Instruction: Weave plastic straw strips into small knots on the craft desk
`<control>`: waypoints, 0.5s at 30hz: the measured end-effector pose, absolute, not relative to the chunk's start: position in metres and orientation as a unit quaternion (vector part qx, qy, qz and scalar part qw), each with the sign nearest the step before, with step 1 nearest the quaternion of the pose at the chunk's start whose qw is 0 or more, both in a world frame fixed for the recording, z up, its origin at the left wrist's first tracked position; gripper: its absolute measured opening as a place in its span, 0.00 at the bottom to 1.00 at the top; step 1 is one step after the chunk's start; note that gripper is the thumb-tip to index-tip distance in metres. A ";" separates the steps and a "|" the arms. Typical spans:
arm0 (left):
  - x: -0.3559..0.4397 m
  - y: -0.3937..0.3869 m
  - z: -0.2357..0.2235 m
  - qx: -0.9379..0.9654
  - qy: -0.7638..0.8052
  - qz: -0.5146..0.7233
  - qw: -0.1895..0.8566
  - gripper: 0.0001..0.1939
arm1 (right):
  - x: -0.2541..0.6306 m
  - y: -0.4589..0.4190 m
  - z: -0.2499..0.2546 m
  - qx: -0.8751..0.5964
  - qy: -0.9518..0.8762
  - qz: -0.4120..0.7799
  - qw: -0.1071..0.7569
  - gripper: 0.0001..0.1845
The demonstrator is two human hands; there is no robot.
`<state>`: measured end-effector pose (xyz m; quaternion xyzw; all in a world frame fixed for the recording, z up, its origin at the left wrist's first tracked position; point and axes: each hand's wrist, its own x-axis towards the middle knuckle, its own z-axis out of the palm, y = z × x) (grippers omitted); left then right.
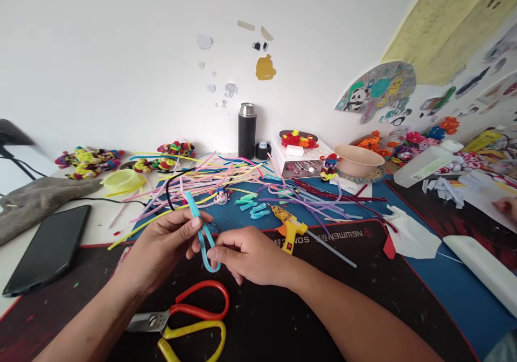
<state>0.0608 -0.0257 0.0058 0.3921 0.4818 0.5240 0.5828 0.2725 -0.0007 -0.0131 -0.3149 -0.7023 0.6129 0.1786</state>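
A light blue pipe cleaner (208, 250), bent into a long narrow loop, is held between my two hands above the dark mat. My left hand (172, 241) pinches its upper part between thumb and fingers. Lower down, the fingers of my right hand (246, 254) are closed on the rounded end of the loop. Just below my hands lie scissors (200, 314) with one red and one yellow handle, their blades partly hidden by my left forearm. Beyond my right hand rests a yellow glue gun (291, 228), with short bent blue and green pieces (258, 210) beside it.
Loose pastel pipe cleaners (226, 174) spread across the back of the table. A black phone (47, 246) lies at left. A dark thermos (246, 133), a pinkish bowl (359, 161) and a white bottle (428, 162) stand farther back. Another person's hand (504, 208) shows at the right edge.
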 end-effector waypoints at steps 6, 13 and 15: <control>0.056 -0.027 0.001 0.362 0.501 0.511 0.598 0.26 | 0.272 -0.002 -0.014 -0.318 -0.696 0.621 0.169 0.22; 0.060 -0.031 0.008 0.362 0.501 0.433 0.657 0.26 | 0.274 0.002 -0.012 -0.297 -0.642 0.652 0.273 0.23; 0.062 -0.033 0.006 0.368 0.504 0.399 0.672 0.24 | 0.274 0.005 -0.014 -0.307 -0.628 0.647 0.305 0.23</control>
